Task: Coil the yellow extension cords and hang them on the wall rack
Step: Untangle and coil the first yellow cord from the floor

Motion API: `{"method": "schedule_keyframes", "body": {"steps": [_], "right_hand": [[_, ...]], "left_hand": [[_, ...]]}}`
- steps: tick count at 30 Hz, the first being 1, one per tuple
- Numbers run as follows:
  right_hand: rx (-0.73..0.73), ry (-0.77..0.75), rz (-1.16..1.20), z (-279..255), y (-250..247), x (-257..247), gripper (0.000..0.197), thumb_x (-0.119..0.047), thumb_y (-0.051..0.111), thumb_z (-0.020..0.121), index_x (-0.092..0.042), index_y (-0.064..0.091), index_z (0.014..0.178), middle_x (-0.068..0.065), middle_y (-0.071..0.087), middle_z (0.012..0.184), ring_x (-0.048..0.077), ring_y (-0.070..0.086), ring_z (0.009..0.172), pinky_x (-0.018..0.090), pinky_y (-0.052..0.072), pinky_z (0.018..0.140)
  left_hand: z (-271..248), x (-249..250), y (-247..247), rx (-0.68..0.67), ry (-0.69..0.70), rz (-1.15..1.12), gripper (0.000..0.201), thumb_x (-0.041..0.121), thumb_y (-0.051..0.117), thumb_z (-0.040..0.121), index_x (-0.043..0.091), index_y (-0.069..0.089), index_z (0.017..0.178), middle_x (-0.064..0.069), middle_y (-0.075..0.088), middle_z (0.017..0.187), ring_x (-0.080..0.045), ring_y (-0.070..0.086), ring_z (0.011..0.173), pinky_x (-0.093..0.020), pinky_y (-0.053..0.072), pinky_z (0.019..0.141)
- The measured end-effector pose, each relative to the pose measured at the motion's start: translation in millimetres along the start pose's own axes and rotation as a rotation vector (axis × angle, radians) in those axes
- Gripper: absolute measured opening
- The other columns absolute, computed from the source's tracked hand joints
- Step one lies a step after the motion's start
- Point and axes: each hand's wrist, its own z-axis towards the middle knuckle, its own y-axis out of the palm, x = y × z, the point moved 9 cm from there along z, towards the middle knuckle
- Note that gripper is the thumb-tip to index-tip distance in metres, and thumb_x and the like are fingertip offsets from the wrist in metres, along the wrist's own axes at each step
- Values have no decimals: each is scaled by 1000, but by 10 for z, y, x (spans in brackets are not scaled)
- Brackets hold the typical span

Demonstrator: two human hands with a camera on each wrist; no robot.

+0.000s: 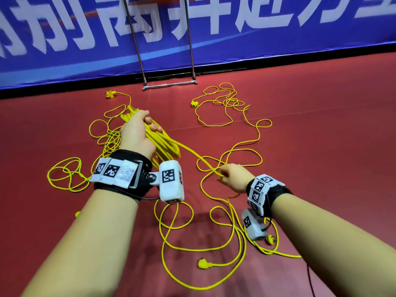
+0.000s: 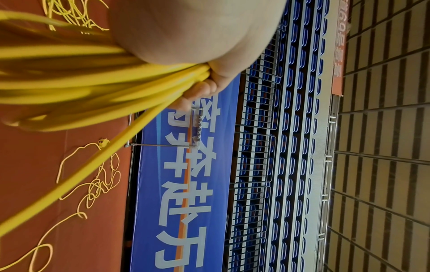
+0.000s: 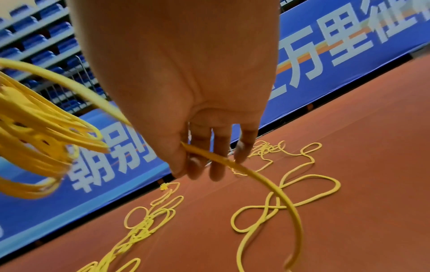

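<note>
The left hand [image 1: 137, 133] grips a bundle of coiled loops [image 1: 162, 142] while the right hand [image 1: 232, 179] pinches the trailing yellow cord [image 1: 192, 154], which looks limp, light and tangle-prone across the floor [image 1: 321, 146], so best gripped across all gathered loops.

Yellow cords [image 1: 169, 144] on red floor [image 1: 321, 125], blue white-lettered banner [image 1: 235, 28]

Smooth cords on a matt red floor

The long yellow plastic-coated cords [image 1: 225, 146] look smooth with a soft shine. The flat red floor [image 1: 321, 125] is matt. The thin silver metal rack [image 1: 169, 84] is shiny. The blue banner [image 1: 257, 39] with white letters looks smooth and slightly glossy.
</note>
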Motion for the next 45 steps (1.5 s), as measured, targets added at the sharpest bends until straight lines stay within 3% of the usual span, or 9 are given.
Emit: {"method": "schedule_keyframes", "body": {"steps": [6, 12, 15, 17, 21, 27, 36, 40, 45], "right_hand": [[-45, 279, 159, -111, 155, 732, 32, -42, 51, 99, -20, 66, 81, -3, 68, 68, 21, 68, 80, 26, 44, 65], [207, 328, 207, 15, -270, 655, 39, -46, 51, 97, -15, 63, 77, 4, 62, 64, 24, 67, 60, 28, 48, 59], [303, 307, 311, 69, -419, 521, 38, -43, 57, 92, -17, 53, 65, 2, 53, 59, 30, 61, 67, 40, 56, 72], [369, 296, 393, 86, -535, 427, 22, -38, 59, 88, -19, 61, 75, 0, 55, 65, 27, 57, 72, 40, 53, 77], [477, 291, 670, 52, -745, 266, 13, -15, 52, 85, -17, 61, 75, 3, 56, 60, 24, 55, 54, 29, 43, 51], [378, 242, 1013, -38, -948, -9, 11, -3, 57, 83, -9, 65, 78, -1, 37, 50, 12, 29, 35, 15, 19, 41], [316, 305, 890, -70, -1044, -38, 19, -9, 54, 70, -5, 71, 76, -3, 31, 46, 15, 24, 39, 19, 19, 46], [227, 321, 762, -84, -992, -108, 9, -7, 54, 74, -6, 62, 70, 0, 31, 50, 14, 24, 38, 18, 19, 47], [247, 241, 818, -65, -941, -247, 8, -3, 55, 84, -5, 63, 86, 5, 42, 55, 15, 35, 35, 15, 24, 40]], "left_hand": [[25, 77, 20, -26, 23, 44, 29, 6, 54, 91, 16, 43, 66, 4, 40, 52, -12, 35, 39, -22, 39, 47], [12, 26, 0, -19, 10, 98, 28, 6, 54, 90, 15, 44, 66, 5, 41, 50, -11, 35, 37, -22, 38, 46], [28, -34, -10, -43, -13, 147, 27, 7, 55, 91, 15, 45, 67, 5, 41, 49, -11, 35, 37, -22, 39, 46], [30, -88, 1, -70, -27, 187, 27, 8, 56, 91, 16, 46, 66, 5, 41, 50, -11, 36, 37, -23, 40, 48], [-9, -176, 34, -88, -29, 226, 28, 8, 57, 90, 15, 47, 65, 4, 42, 51, -11, 37, 38, -24, 40, 49], [-19, -119, 14, -30, 114, 303, 22, 4, 59, 86, 12, 50, 68, -1, 43, 55, -13, 40, 39, -26, 43, 49], [-7, 10, -116, 58, 241, 331, 21, 2, 60, 87, 14, 45, 78, -3, 45, 59, -13, 42, 43, -23, 39, 44], [-38, -41, -44, 6, 191, 326, 23, 2, 60, 85, 15, 47, 72, 0, 43, 53, -12, 38, 40, -19, 34, 42], [-96, -219, 147, -134, 62, 342, 24, 3, 62, 83, 15, 50, 65, 2, 42, 50, -11, 36, 41, -18, 31, 42]]}}
